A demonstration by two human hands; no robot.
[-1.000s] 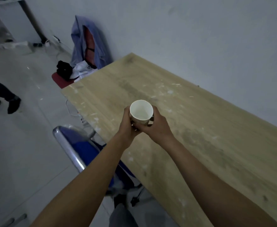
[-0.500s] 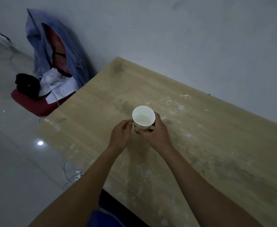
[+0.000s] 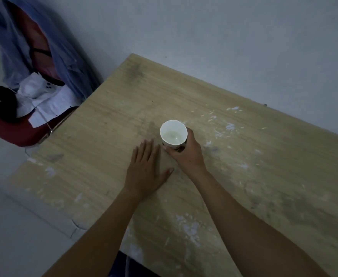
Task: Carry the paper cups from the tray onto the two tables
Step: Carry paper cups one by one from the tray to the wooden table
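Left hand [image 3: 146, 170] now flat on wooden table [image 3: 244, 156] | right hand [image 3: 186, 154] grips round white paper cup [image 3: 173, 133]

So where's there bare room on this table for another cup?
The table is bare in two patches: from the paper cup back to the far corner by the wall, and the long stretch right of the right hand. The middle is crowded: that hand grips the cup, the left hand lies flat beside it.
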